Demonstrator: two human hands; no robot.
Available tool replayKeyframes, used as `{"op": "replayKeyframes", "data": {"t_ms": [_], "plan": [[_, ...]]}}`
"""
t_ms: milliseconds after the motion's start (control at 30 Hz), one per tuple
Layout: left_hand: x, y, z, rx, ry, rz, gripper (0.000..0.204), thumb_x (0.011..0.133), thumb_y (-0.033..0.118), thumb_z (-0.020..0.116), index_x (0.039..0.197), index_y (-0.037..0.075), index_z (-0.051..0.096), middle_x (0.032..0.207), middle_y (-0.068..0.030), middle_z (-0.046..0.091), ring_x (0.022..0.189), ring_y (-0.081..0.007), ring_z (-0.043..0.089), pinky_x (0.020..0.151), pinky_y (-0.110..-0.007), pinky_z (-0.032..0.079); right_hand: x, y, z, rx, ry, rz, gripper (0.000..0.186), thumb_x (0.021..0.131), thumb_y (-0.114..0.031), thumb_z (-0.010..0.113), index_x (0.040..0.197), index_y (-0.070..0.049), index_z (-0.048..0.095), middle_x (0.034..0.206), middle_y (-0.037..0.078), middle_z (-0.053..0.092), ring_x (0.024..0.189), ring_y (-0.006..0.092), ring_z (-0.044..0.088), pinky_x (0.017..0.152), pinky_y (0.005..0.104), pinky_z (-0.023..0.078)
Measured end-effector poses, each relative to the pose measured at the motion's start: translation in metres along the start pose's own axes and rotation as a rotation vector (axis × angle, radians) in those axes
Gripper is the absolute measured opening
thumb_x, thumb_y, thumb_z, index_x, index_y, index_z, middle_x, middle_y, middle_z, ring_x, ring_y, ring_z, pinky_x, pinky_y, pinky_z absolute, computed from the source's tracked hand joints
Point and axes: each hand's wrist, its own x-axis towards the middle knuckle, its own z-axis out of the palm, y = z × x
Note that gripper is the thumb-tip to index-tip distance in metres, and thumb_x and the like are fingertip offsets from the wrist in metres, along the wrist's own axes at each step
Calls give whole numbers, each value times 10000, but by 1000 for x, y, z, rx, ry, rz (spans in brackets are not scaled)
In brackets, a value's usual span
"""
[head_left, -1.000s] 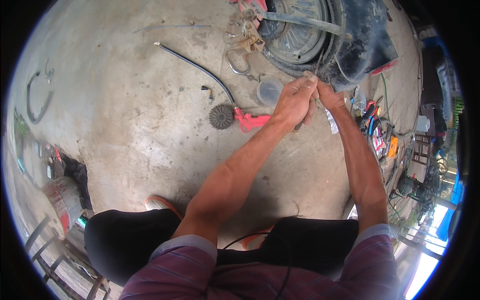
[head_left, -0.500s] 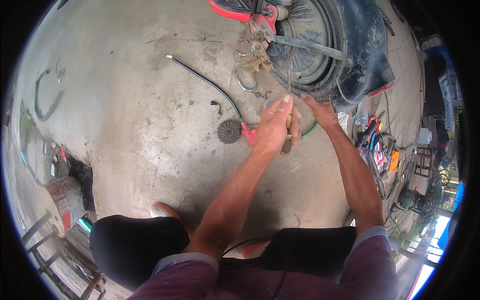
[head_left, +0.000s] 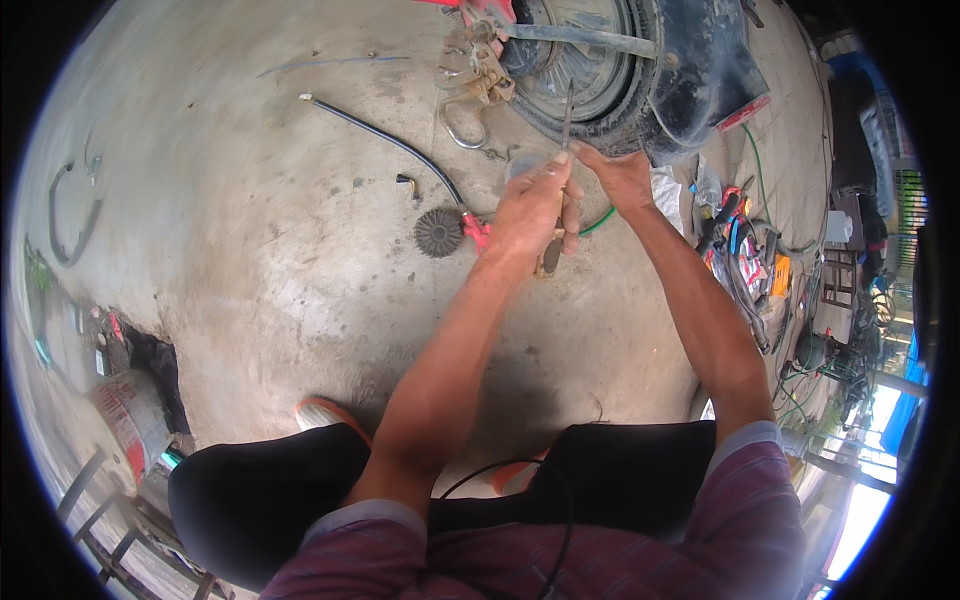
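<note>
A screwdriver (head_left: pixel 567 125) with a thin metal shaft and a worn yellow-brown handle is gripped in my left hand (head_left: pixel 532 205). Its shaft points away from me, across the tyre's near edge toward the wheel (head_left: pixel 575 70). My right hand (head_left: pixel 627 182) is closed at the near edge of the black tyre (head_left: pixel 632 112), and some of its fingers are hidden there. The thumb side of that hand comes close to my left hand. A dusty dark mudguard (head_left: pixel 700 80) covers the wheel's right side. A flat metal bar (head_left: pixel 585 38) crosses in front of the wheel.
On the concrete lie a black hose (head_left: pixel 390 138) with a red fitting, a round ribbed dark disc (head_left: pixel 438 232), a small black valve-like piece (head_left: pixel 406 182) and rusty metal parts (head_left: pixel 475 65). Tools and cables (head_left: pixel 740 245) clutter the right. A bucket (head_left: pixel 135 420) stands lower left beside a hole.
The whole view has shifted, so the wheel and floor items sit higher and more to the left. Both hands keep their places at the tyre, the left still holding the screwdriver.
</note>
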Motion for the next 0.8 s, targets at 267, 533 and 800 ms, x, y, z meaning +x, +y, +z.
{"op": "replayKeyframes", "data": {"t_ms": [267,533,800], "plan": [[1,6,-76,587,404,66,321,1043,288,583,1068,-18,677,729,-68,640,563,-154,592,529,-312,480,-20,16,-15,-207,-312,210,738,817,-386,873,1333,81,629,1273,232,690,1115,237,706,962,349,562],[13,4,-129,1075,625,266,270,913,217,712,1100,23,713,969,-204,752,933,-398,724,842,-455,555,-50,-9,12,-293,-379,116,943,746,-449,881,1469,9,483,1399,236,597,1316,344,588,1098,424,476],[18,-2,-155,1146,649,299,265,897,185,700,1112,32,708,984,-201,751,935,-384,726,842,-452,557,-61,-7,41,-470,-304,-172,896,724,-363,873,1476,-95,468,1481,158,520,1358,376,532,1074,469,500]]}}
